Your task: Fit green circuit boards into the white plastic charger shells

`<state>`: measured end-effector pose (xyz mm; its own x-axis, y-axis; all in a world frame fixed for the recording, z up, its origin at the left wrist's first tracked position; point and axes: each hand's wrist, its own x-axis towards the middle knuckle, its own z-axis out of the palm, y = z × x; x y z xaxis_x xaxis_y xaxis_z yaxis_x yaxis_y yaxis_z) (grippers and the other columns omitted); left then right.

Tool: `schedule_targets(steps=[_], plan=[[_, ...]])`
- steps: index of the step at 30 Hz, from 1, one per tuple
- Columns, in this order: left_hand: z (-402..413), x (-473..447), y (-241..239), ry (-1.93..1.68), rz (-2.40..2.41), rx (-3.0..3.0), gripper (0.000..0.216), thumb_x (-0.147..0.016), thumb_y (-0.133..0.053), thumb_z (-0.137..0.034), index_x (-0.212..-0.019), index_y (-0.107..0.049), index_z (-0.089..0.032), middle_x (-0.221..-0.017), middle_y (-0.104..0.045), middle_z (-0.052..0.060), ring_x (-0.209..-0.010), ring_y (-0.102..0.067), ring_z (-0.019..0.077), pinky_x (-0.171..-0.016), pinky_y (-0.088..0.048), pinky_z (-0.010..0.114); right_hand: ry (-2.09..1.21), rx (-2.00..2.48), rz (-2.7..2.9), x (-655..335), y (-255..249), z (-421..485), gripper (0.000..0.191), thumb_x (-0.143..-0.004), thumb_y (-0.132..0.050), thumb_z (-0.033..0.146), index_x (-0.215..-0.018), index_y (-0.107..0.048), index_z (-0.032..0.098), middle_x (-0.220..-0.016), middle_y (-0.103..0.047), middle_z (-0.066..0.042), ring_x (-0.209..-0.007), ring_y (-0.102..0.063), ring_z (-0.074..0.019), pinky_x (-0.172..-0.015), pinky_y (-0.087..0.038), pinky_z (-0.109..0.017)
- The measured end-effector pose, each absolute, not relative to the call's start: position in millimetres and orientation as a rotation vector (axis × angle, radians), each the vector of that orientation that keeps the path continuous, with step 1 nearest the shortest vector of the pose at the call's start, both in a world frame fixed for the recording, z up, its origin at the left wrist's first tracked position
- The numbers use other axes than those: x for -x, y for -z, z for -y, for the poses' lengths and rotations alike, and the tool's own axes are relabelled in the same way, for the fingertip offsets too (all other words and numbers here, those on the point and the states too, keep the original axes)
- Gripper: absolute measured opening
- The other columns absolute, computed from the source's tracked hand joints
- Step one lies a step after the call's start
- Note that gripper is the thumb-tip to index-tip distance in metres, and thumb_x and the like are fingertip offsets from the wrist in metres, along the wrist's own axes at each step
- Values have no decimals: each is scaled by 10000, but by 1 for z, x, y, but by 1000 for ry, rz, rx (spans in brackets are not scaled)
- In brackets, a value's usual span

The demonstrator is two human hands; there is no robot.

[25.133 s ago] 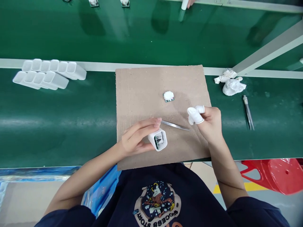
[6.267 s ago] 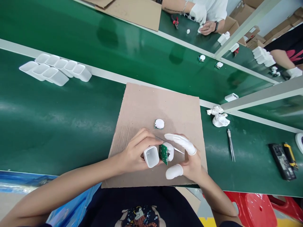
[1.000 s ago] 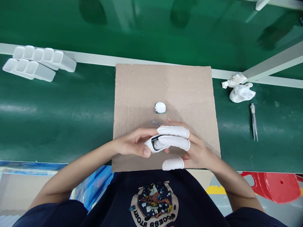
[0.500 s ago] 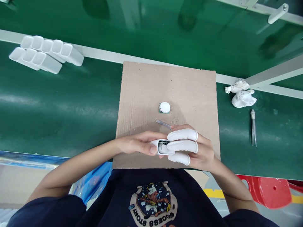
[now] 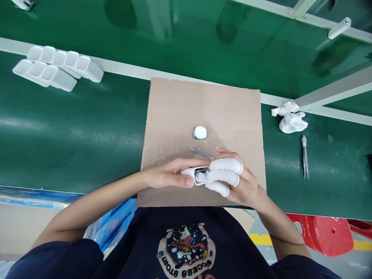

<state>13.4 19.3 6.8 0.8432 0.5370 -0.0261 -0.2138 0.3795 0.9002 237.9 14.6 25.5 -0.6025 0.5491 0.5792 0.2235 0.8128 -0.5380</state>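
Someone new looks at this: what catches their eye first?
Probably the right hand in white finger covers, at the open end of the white housing that the left hand grips. Then the white-topped green board on the cardboard ahead, and the two rows of housings at far left.

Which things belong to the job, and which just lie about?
Likely job things:
left hand holding white case
right hand at its opening
cardboard
white-topped piece
metal tool
row of cases

Likely lying about:
crumpled bundles
tweezers beside them
red stool

The green bench bears cardboard beneath both hands, white cases well to their left, tweezers and white wads to their right.
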Motion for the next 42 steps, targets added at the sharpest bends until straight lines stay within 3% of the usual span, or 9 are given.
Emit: schedule_targets(steps=[6,9,14,20,25,30,36,40,42], plan=[[-18,-7,-6,-683,-574,-1561,623,-953,-550,-437,-1514,-327,-283,-1457,-471,127,-1307,-461,305,-1096,-375,454,-380,703,2129,-253,-33,-20,186,-872,-685,195,-1043,-636,251,-915,-640,-28,-862,-637,-211,-873,-597,-499],[-16,-4,-1,-738,-647,-1627,652,-944,-575,-395,-1523,-292,-291,-1467,-420,134,-1293,-454,301,-1094,-381,434,-204,890,1933,-267,-41,-29,237,-827,-724,164,-1025,-675,285,-912,-650,-20,-821,-653,-234,-755,-604,-465],[-13,-5,3,-718,-710,-1689,635,-953,-564,-332,-1518,-276,-308,-1355,-488,116,-1211,-493,275,-1050,-422,399,252,1389,1649,-337,-42,-68,92,-892,-677,258,-972,-714,286,-917,-675,-30,-901,-636,-277,-830,-547,-503],[-11,-7,-2,-699,-736,-1725,631,-946,-571,-343,-1512,-295,-316,-1341,-519,117,-1203,-533,290,-1009,-471,400,382,1708,1736,-436,4,-108,245,-937,-563,448,-891,-717,264,-869,-670,-84,-928,-548,-289,-772,-526,-482],[-12,-8,-1,-741,-718,-1714,632,-957,-556,-348,-1523,-279,-309,-1411,-476,127,-1268,-493,304,-1086,-415,447,375,1912,1838,-432,30,-102,395,-949,-435,362,-997,-700,74,-1128,-635,-247,-1069,-518,-373,-818,-495,-540],[-12,-9,-2,-815,-728,-1734,655,-947,-578,-296,-1523,-268,-316,-1391,-497,121,-1267,-497,284,-1085,-424,449,360,2171,1940,-417,28,-91,421,-946,-411,353,-1102,-660,52,-1291,-567,-286,-1293,-402,-424,-965,-428,-602],[-8,-15,-6,-957,-733,-1778,711,-870,-677,-204,-1489,-342,-305,-1329,-586,124,-1220,-575,272,-1011,-510,459,255,1912,1777,-399,13,-86,645,-896,-535,553,-1370,-529,117,-1436,-464,-264,-1284,-428,-462,-1012,-377,-657],[-5,-17,-1,-1064,-708,-1781,694,-833,-721,-192,-1444,-405,-279,-1295,-628,128,-1193,-616,254,-983,-546,432,-3,1475,1877,-327,-26,-51,500,-930,-563,443,-1407,-511,302,-1418,-533,-86,-1317,-474,-354,-1080,-398,-584],[-3,-17,1,-1132,-706,-1785,673,-824,-739,-196,-1417,-429,-265,-1277,-644,127,-1188,-629,244,-981,-554,410,-291,1111,2101,-286,-46,-31,518,-912,-611,433,-1404,-517,298,-1380,-567,-81,-1287,-517,-340,-1054,-448,-566]])
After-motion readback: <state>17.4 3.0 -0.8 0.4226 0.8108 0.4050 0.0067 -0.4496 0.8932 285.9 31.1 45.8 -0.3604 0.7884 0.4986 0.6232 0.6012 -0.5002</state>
